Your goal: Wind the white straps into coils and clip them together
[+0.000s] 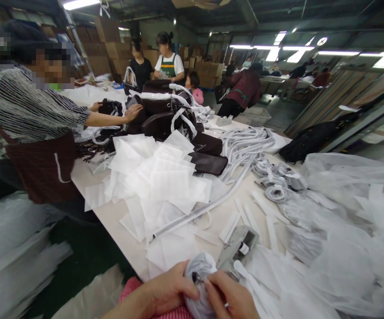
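At the table's near edge I hold a coiled strap [201, 266] in pale wrapping, with a small dark metal piece showing at its middle. My left hand [168, 288] is closed around the coil's left side, thumb on its face. The fingers of my right hand [233, 294] are pinched against its right side by the metal piece. Just beyond lies a grey tape dispenser [240, 248]. One long wrapped strap [185, 219] stretches across the table toward my hands, near a heap of white foam sheets [165, 177].
Dark brown bags [160, 124] with wrapped handles are piled farther back, touched by a co-worker [29, 110] at left. Many long wrapped straps [245, 146] and several coiled straps [276, 190] lie to the right. Clear plastic bags [344, 248] cover the right side.
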### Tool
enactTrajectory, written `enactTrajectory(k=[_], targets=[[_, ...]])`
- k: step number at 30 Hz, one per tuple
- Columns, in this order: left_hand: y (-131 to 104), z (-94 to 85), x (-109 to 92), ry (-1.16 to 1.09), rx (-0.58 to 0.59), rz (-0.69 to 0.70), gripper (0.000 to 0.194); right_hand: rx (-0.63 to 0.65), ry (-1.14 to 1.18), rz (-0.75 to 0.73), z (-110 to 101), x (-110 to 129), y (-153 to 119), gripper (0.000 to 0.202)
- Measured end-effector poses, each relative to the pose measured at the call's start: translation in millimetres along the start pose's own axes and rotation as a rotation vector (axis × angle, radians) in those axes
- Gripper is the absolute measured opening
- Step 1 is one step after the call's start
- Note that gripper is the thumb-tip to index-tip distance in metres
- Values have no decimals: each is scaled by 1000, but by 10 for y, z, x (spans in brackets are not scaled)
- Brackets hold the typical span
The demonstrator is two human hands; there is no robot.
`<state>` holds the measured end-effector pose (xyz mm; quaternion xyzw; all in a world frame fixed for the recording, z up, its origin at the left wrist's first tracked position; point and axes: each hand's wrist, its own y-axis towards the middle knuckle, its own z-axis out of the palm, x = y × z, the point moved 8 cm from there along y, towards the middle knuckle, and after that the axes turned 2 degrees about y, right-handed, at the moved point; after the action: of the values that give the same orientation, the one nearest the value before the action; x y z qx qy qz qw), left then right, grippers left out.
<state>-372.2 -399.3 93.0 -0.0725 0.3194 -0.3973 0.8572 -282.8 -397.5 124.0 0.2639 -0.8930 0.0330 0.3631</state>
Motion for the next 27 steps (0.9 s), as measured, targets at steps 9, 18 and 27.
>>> enactTrajectory(k=[9, 18, 27], targets=[[47, -137, 46, 217, -136, 12, 43, 105, 153, 193, 57, -157, 6, 19], [15, -47, 25, -3, -52, 17, 43, 292, 296, 194, -33, -18, 104, 12], [32, -160, 12, 346, -165, -7, 43, 364, 155, 166, 44, 34, 113, 13]])
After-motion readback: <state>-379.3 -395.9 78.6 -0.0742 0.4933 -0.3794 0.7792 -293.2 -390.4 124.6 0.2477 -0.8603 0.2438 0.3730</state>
